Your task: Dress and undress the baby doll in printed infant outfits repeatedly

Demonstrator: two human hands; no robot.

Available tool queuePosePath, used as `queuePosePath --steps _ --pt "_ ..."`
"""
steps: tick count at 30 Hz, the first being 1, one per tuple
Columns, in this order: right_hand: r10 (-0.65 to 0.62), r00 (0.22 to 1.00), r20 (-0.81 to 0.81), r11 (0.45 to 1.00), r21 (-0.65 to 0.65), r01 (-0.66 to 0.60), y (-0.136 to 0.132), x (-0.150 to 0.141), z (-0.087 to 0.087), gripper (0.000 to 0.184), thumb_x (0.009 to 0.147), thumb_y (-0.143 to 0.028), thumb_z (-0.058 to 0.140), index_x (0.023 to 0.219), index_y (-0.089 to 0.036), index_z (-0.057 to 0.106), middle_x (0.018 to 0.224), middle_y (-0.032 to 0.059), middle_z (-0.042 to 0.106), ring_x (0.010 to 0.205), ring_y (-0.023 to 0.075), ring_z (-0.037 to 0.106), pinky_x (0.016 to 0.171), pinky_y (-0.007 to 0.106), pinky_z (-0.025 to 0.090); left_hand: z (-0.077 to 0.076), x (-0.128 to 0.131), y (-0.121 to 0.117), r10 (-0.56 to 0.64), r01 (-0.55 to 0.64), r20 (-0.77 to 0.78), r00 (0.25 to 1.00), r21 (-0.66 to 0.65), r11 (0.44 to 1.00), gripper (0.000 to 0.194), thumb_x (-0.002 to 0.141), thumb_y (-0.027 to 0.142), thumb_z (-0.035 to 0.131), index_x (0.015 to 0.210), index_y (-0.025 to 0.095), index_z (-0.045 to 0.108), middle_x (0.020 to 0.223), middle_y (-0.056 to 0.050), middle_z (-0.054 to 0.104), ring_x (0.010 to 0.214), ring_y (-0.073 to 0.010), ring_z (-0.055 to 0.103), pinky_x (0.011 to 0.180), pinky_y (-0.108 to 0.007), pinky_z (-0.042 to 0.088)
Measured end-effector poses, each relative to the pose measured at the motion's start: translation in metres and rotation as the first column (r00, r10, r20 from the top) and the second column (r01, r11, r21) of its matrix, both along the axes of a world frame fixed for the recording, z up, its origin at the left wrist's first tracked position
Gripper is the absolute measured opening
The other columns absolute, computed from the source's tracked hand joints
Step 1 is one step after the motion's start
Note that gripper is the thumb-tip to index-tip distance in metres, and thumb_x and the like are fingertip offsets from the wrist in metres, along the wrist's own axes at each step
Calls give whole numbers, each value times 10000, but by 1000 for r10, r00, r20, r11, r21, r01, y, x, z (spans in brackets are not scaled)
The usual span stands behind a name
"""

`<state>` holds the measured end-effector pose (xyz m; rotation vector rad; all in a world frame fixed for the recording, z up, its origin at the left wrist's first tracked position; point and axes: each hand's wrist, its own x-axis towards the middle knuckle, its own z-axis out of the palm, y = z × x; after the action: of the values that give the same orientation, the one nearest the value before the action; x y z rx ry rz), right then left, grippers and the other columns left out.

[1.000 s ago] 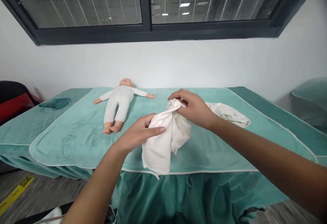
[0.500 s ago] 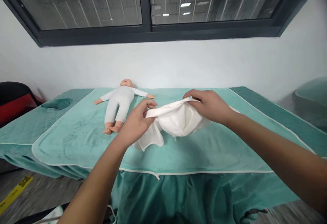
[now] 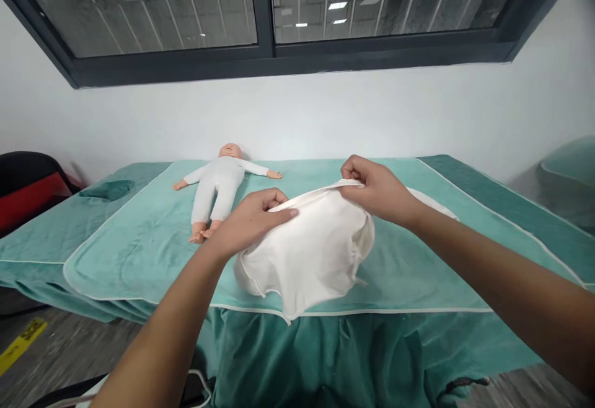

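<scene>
A white baby garment (image 3: 309,253) hangs spread between my two hands above the near part of the teal towel (image 3: 139,240). My left hand (image 3: 253,219) pinches its upper edge on the left, fingers closed. My right hand (image 3: 379,191) grips the same edge on the right, fingers closed. The cloth billows down toward the towel's front edge. A baby doll (image 3: 216,185) in a white suit lies on its back at the far left of the towel, arms out, apart from both hands.
The towel covers a bed with a darker teal sheet (image 3: 325,358) hanging over its front. A second pale garment (image 3: 437,206) lies behind my right wrist. A small teal cloth (image 3: 105,190) sits at the far left. A red and black object (image 3: 28,188) stands left of the bed.
My hands moved apart along the garment's edge, opening it from a bunched bundle into a spread shape. It now hangs lower and wider toward the towel's front edge.
</scene>
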<state>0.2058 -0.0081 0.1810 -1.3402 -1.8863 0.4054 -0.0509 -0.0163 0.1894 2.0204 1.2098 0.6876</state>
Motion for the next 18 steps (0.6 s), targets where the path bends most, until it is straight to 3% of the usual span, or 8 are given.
queuePosePath --steps 2,4,6,8,11,14,18 --pt "-80 979 186 995 75 67 1 7 -3 123 726 -233 559 776 -232 446 704 -31 514 621 138 443 561 266 305 -4 -1 4 123 -105 -124 985 143 984 235 852 435 590 871 204 629 831 -3 646 740 -174 585 632 -276 397" --pt "-102 921 375 992 111 65 1 9 -7 108 748 -229 541 789 -235 441 734 -23 535 601 141 430 552 276 273 -7 2 4 272 -186 -229 935 336 923 152 873 333 542 934 223 630 847 -3 670 777 -199 609 671 -297 401" --pt "-130 833 538 987 151 57 1 8 -11 76 783 -229 519 799 -235 445 787 -7 551 562 137 391 534 288 225 -8 8 3 390 -191 -319 864 507 840 191 887 244 485 1017 236 624 887 -15 691 812 -225 627 682 -312 390" --pt "-196 755 626 976 196 91 3 9 -14 51 813 -239 502 817 -232 452 838 11 554 530 133 349 521 299 191 -9 10 3 458 -158 -391 798 599 785 282 882 174 449 1110 242 601 985 -35 703 829 -242 638 655 -317 370" --pt "-297 710 638 955 212 208 9 16 -18 46 831 -244 485 870 -223 472 888 40 559 518 137 350 510 305 203 -15 3 10 540 -191 -419 730 634 749 380 835 88 436 1154 244 572 1094 -57 686 825 -254 641 607 -317 342" --pt "-337 718 609 941 205 268 15 30 -25 93 811 -207 478 901 -217 501 959 77 593 609 177 467 515 306 246 -28 -14 25 624 -310 -355 696 635 707 373 795 63 441 1085 244 590 1085 -67 661 827 -254 632 589 -320 345" --pt "-295 857 423 955 105 277 18 49 -35 194 753 -146 462 895 -232 562 937 60 663 789 227 582 585 299 363 -45 -34 43 633 -459 -95 769 606 649 225 782 93 473 930 215 592 1071 -73 626 985 -248 599 720 -323 442"
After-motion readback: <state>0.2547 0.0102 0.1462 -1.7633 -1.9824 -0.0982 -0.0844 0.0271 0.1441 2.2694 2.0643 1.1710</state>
